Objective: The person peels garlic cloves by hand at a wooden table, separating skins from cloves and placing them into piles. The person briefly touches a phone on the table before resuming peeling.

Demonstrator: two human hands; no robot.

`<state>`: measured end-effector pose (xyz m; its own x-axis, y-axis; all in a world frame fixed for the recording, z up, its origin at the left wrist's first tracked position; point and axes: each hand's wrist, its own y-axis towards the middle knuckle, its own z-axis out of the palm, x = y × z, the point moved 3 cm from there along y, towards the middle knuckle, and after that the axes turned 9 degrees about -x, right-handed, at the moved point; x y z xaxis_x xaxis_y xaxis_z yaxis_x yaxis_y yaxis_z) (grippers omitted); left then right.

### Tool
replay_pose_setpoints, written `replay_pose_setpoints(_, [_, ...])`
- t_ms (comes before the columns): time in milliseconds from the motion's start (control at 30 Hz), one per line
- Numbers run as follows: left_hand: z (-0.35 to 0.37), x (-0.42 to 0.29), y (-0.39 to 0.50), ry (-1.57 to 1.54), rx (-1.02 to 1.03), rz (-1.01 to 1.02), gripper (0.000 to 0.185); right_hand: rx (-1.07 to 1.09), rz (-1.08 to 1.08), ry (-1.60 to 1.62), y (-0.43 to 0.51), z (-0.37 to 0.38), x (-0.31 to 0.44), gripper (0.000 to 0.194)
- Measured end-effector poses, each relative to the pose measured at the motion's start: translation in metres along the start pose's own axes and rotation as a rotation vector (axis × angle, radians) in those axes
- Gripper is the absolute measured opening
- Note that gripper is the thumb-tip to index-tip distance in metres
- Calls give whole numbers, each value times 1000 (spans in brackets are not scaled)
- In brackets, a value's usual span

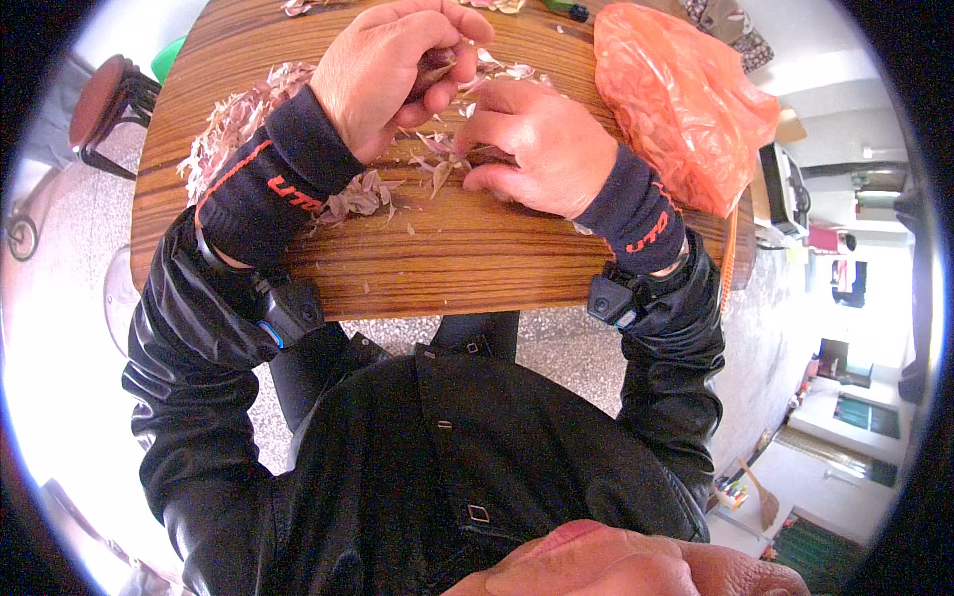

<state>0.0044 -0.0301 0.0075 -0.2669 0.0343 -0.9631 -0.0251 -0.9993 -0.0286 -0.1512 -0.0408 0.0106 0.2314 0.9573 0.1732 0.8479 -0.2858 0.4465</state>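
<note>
My left hand (402,67) is raised over the wooden table (462,261), its fingers curled around purplish-brown garlic cloves (436,71). Close beside it, my right hand (533,145) rests low over the tabletop with bent fingers. A purple-brown piece (488,156) shows under those fingers; whether it is gripped is hidden. Pale pink, papery garlic skins (440,160) lie scattered between the hands. More skins form a long heap (246,119) left of my left wrist, and a smaller clump (361,200) sits just below it.
A thin orange plastic bag (678,104), with contents showing faintly through, stands at the table's right side. Near the far edge lies a green object with a dark end (570,9). Stacked stools (104,104) stand left of the table. Small cameras (294,309) are strapped to both forearms.
</note>
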Motion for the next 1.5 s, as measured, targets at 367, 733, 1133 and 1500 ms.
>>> replay_pose_setpoints(367, [0,-1,-2,-39,-20,-54,19,-85,470,114,0,-32,-5,16])
replay_pose_setpoints(733, [5,-3,-4,231,-49,31,20,143,599,168,-9,-43,-26,13])
replay_pose_setpoints(1133, [4,7,1,234,39,112,21,80,241,-97,-5,-14,-23,16])
replay_pose_setpoints(1500, [4,9,1,301,28,118,22,109,259,-92,-5,-11,-18,20])
